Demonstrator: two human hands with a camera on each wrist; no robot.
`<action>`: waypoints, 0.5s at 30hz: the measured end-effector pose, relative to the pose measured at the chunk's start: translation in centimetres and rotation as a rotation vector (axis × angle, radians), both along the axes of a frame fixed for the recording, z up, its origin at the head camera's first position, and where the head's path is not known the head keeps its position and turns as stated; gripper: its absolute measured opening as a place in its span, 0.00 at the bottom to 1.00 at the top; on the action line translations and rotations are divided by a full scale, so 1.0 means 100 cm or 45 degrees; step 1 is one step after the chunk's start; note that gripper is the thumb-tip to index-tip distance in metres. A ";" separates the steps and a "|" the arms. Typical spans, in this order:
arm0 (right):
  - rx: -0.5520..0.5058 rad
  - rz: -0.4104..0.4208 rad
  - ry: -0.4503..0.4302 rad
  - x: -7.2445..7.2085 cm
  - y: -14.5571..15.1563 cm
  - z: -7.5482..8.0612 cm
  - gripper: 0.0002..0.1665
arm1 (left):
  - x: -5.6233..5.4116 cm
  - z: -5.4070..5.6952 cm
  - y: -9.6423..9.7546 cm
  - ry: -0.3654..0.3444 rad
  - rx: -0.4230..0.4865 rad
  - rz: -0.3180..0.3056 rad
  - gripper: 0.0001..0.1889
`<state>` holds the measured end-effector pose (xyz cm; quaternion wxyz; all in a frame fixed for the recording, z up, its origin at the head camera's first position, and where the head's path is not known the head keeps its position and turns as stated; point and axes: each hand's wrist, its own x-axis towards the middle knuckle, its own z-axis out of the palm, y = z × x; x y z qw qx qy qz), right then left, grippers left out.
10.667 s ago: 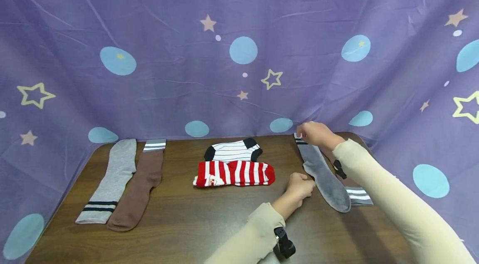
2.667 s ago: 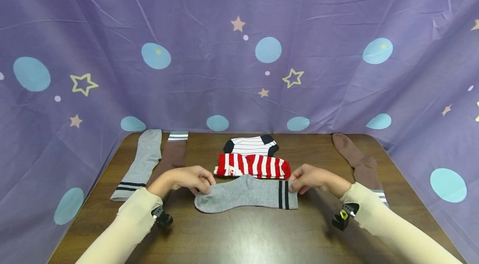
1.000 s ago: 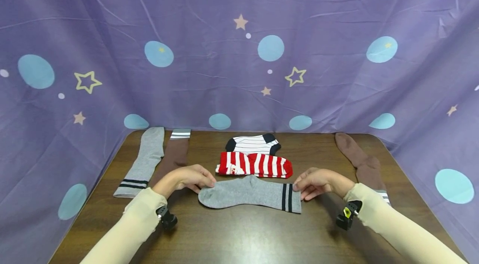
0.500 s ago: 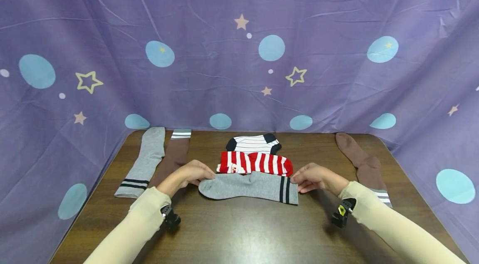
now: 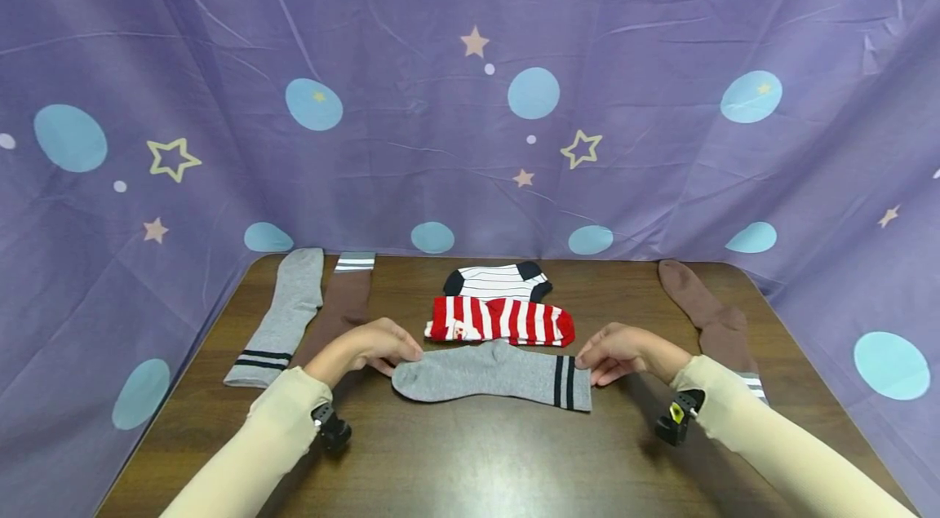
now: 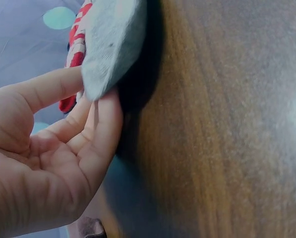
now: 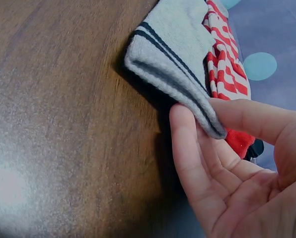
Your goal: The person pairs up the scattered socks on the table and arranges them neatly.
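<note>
A grey sock point(image 5: 485, 375) with two black stripes at its cuff stretches sideways between the hands, in front of the red-and-white striped sock point(image 5: 507, 320). The left hand point(image 5: 373, 347) pinches its toe end; in the left wrist view the thumb and fingers clasp the toe point(image 6: 113, 54), and a dark shadow lies beneath it. At the cuff corner, the right hand point(image 5: 622, 351) pinches the fabric. The right wrist view shows the cuff opening point(image 7: 158, 77) slightly parted, with the right hand's point(image 7: 232, 173) thumb and fingers on either side of the edge.
Behind the red striped sock lies a white ankle sock point(image 5: 495, 283) with black toe and heel. On the left are another grey striped sock point(image 5: 282, 314) and a brown sock point(image 5: 341, 302). A second brown sock point(image 5: 708, 314) lies right. A purple curtain point(image 5: 470, 135) backs the wooden table point(image 5: 470, 469).
Earlier both hands were at the right, by the grey sock lying over the brown one. The grey sock is now held at the middle; in the last half second it moved slightly toward the front.
</note>
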<state>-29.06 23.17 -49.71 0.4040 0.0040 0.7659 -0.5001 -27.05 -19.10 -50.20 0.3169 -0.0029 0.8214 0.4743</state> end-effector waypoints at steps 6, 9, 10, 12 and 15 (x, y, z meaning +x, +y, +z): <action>0.012 0.005 -0.004 0.001 0.001 0.001 0.03 | 0.001 0.003 -0.003 -0.082 0.028 -0.023 0.11; 0.016 0.004 -0.006 0.000 0.002 0.002 0.04 | 0.002 0.005 -0.004 -0.109 0.034 -0.017 0.09; 0.015 0.008 -0.006 0.000 0.002 0.002 0.05 | 0.003 0.005 -0.004 -0.116 0.033 -0.011 0.09; 0.018 0.000 -0.007 0.000 0.003 0.003 0.04 | 0.004 0.005 -0.004 -0.120 0.025 -0.012 0.08; 0.025 0.004 -0.003 0.001 0.003 0.005 0.03 | 0.005 0.007 -0.004 -0.125 0.019 -0.008 0.06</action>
